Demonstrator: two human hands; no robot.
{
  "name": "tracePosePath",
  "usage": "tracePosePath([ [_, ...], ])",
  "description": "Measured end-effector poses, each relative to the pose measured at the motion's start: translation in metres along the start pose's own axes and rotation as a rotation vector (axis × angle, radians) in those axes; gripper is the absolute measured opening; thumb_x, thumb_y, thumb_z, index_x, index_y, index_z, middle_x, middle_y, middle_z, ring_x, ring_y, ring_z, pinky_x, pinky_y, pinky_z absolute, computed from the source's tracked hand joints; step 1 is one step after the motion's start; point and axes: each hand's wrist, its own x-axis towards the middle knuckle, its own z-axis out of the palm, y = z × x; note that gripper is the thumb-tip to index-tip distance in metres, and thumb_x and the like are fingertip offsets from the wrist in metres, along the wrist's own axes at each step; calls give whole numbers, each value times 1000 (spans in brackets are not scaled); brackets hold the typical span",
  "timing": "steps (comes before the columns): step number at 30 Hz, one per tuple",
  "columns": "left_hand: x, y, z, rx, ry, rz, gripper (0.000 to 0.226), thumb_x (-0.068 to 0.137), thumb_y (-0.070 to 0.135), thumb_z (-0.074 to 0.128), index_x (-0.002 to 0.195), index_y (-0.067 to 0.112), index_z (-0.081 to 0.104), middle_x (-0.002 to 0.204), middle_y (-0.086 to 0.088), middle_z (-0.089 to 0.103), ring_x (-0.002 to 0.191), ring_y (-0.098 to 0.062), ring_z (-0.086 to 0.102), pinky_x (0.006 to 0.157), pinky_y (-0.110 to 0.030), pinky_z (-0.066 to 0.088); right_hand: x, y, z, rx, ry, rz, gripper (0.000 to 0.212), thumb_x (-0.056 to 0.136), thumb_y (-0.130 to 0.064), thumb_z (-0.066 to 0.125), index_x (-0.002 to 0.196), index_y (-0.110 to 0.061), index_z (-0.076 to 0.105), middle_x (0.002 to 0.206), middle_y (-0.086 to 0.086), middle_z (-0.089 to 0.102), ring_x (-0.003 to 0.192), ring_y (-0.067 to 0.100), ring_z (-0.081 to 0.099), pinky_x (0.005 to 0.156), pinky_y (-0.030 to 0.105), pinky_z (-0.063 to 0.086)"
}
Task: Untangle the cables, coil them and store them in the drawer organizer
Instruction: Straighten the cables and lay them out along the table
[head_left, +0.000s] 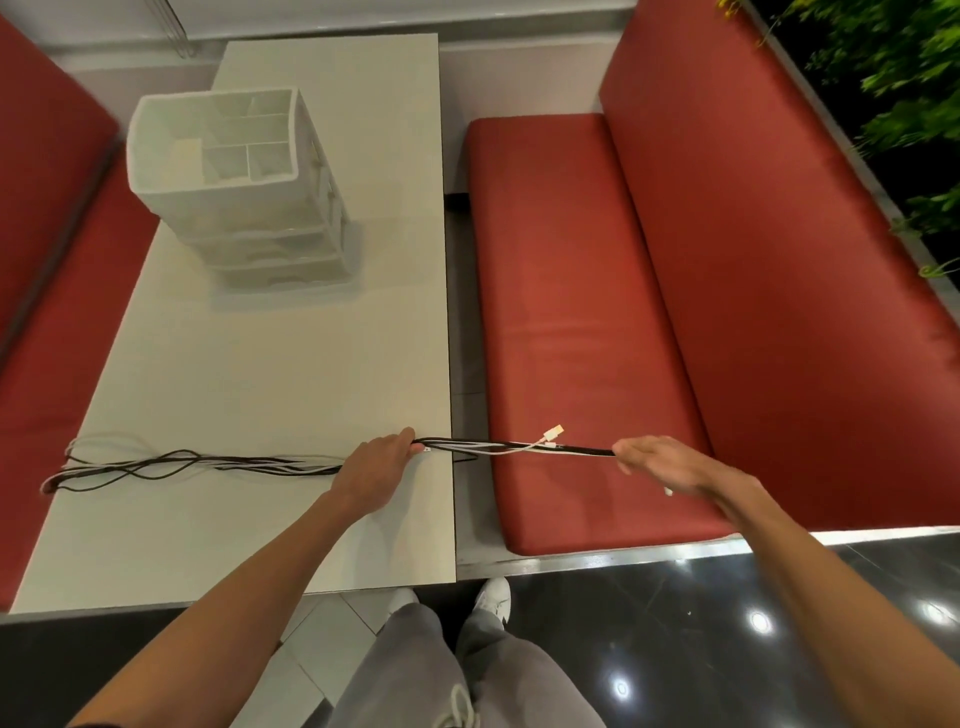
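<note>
Your left hand (376, 467): back up at the right edge of the table, fingers curled over the bundle, gripping it where it leaves the tabletop
Your right hand (660, 465): out over the bench seat, fingertips pinching the black end of the stretched span; a small white tip shows under the palm, and you cannot tell what it is
Cables (208, 462): a tangled bundle of thin black and white cables, lying across the near end of the table and running on through both your hands
Long axis: left to right across your body, parallel to the table's near edge
Relation that matters: the loose tangle lies to the left of your left hand, which is much the nearer hand; your right hand only holds the far free end
Look: black strands weave over white ones in slack waves, with a loop at the far left by the table edge; a pale plug with a yellowish tip (553, 432) sticks up from the taut span between your hands
Stage, as a judgement: untangling; nothing is coiled yet
Cream rectangular table (260, 364): carries the bundle near you
White plastic drawer organizer (234, 182): stacked drawers under an open divided top, on the far half, well apart from the cables
Red cushioned bench (571, 312): right of the table, under the taut span
</note>
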Motion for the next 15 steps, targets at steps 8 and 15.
tracePosePath([
  [8,0,1,-2,-9,2,-15,33,112,47,26,96,21,35,83,-7,64,71,-35,60,67,-49,51,-4,-6,23,-591,188,62,43,112,-64,18,128,-39,48,114,11,74,109,40,72,85,47,52],
  [15,-1,1,-2,-36,7,-25,32,112,48,26,94,22,33,80,-4,62,70,-33,59,67,-49,51,28,-33,59,-526,346,296,43,117,-46,25,137,-22,54,116,10,74,108,40,74,86,47,58],
])
